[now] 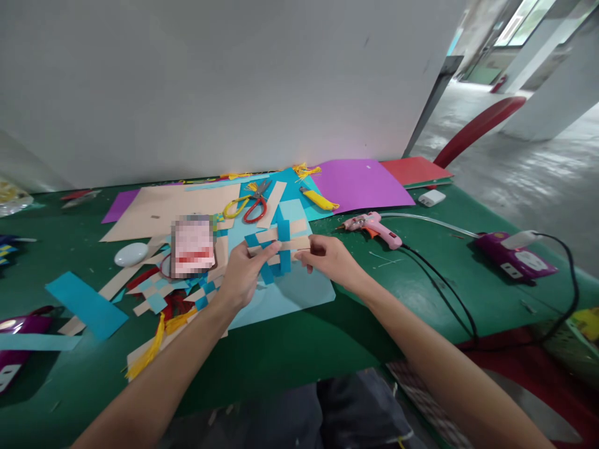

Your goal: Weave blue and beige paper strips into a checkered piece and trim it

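Woven paper strips [284, 232] in blue and beige are held up between my two hands, over a light blue sheet [299, 299]. My left hand [246, 268] grips their left side, its thumb lying across the front. At the right end, my right hand [322, 254] pinches a beige strip between thumb and fingers. Just behind the weave lie scissors [255, 209] with one yellow and one red handle, a loose beige strip [272, 204] and a yellow utility knife [319, 198]. Finished-looking checkered woven pieces [156, 293] lie left of my left hand.
A pink glue gun [374, 228] with a black cord rests at right, near a purple power strip [512, 255]. Purple card [360, 184] and red card [416, 171] lie along the wall. A blurred-out phone-like object [193, 246] and a blue strip [87, 305] are at left.
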The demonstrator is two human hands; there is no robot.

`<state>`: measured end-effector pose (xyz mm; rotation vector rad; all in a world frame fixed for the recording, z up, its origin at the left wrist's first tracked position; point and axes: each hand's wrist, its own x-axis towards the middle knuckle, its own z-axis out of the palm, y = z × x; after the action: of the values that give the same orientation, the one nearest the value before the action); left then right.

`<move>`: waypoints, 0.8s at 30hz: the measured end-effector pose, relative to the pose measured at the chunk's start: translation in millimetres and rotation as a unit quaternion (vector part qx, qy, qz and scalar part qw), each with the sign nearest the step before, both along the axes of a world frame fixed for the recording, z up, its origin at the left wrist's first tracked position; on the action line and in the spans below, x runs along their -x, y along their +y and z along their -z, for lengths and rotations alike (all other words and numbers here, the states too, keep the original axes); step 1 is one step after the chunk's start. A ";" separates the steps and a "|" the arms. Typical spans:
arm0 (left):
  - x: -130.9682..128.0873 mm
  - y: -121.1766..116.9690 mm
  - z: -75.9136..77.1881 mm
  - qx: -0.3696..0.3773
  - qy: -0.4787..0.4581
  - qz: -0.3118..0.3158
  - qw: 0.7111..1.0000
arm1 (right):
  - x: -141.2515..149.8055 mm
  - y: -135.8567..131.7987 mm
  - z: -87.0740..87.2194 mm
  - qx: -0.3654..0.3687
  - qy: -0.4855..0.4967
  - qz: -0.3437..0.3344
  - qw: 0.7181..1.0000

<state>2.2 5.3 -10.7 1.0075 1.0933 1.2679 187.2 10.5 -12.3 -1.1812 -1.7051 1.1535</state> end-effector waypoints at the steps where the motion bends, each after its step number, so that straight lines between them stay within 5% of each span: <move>1: 0.4 0.2 0.1 -0.010 0.008 -0.001 1.000 | -0.2 0.0 -0.3 -0.006 -0.011 0.004 1.000; 10: 1.3 0.7 -3.7 -0.021 0.048 0.005 0.999 | -1.4 0.5 -6.4 -0.003 0.038 0.039 0.999; 17: 3.8 -0.2 -1.4 0.012 0.136 0.085 0.987 | -0.5 0.9 -7.2 0.018 0.095 0.074 0.993; 24: 4.7 1.6 1.6 0.002 0.154 0.068 0.986 | -2.5 2.2 -5.6 0.012 0.063 0.035 0.997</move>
<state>-2.5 6.9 -12.3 1.2836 1.2372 1.0208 189.6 12.7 -6.7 -1.1487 -1.5475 1.1844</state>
